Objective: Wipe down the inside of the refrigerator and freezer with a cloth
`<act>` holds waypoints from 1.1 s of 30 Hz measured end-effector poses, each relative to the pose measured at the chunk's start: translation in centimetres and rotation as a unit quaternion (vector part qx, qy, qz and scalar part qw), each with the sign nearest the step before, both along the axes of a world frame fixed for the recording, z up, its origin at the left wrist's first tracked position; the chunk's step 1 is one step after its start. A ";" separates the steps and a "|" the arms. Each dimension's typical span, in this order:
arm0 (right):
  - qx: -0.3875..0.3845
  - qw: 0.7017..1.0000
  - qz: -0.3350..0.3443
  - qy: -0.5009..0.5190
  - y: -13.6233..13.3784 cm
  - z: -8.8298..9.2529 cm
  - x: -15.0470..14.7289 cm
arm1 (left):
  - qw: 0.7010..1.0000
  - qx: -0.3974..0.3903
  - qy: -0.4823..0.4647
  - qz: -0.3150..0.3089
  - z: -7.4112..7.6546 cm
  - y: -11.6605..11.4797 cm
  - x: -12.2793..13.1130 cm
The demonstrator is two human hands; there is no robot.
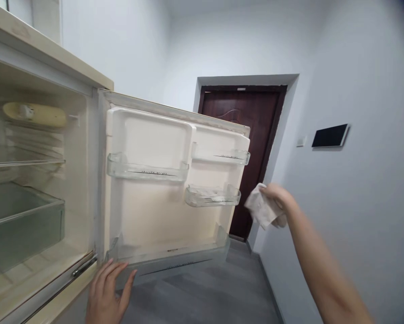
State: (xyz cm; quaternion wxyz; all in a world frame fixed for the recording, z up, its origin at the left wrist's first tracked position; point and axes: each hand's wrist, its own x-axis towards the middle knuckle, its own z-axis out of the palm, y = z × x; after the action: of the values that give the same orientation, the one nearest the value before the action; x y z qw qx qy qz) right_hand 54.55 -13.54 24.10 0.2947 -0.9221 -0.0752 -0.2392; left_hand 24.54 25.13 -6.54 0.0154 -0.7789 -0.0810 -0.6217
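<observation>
A fridge door (148, 211) stands swung open, its inner side with clear plastic shelves facing me. My right hand (279, 197) is raised just past the door's free edge, fingers closed on a crumpled whitish cloth (262, 209) that hangs down from them. Low at the hinge side, my left hand (108, 288) has its fingers spread near the corner of the bottom door shelf (185, 265); whether it touches the shelf I cannot tell. It holds nothing that I can see. Something pale and flat lies in the lower right door shelf (213, 197).
To the left is the fridge interior (75, 180), with a glass shelf (23, 163) and a greenish clear drawer (26, 234). Behind the fridge door is a dark red room door (240, 105). A black panel (330, 136) and a white switch (301, 141) are on the right wall.
</observation>
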 end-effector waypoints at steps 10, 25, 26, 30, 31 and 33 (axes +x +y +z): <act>0.480 0.826 0.219 -0.199 7.1 2.3 -2.1 | 1.000 -0.019 0.000 -0.004 0.1 -0.3 0.1; 0.209 0.853 0.197 -0.437 25.5 -1.6 -14.8 | 1.000 -0.008 0.023 -0.001 1.1 -0.8 0.0; 0.163 0.853 0.221 -0.444 25.4 -1.7 -14.9 | 1.000 -0.006 0.027 -0.003 1.1 -0.8 0.0; -0.097 0.802 0.312 -0.500 21.8 -1.4 -12.4 | 1.000 0.004 0.030 -0.002 0.9 -0.5 0.0; -0.156 0.781 0.323 -0.512 20.6 -1.1 -11.3 | 1.000 0.007 0.029 -0.001 0.8 -0.4 0.0; -0.247 0.741 0.329 -0.531 18.0 -0.1 -9.2 | 1.000 0.008 0.027 0.001 0.7 -0.3 0.1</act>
State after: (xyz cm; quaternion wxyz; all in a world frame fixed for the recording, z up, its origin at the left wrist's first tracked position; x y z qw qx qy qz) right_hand 45.32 4.48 24.05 0.0298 -0.6043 -0.5744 -0.5513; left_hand 24.67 24.79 -5.85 0.0245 -0.7953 -0.0766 -0.6008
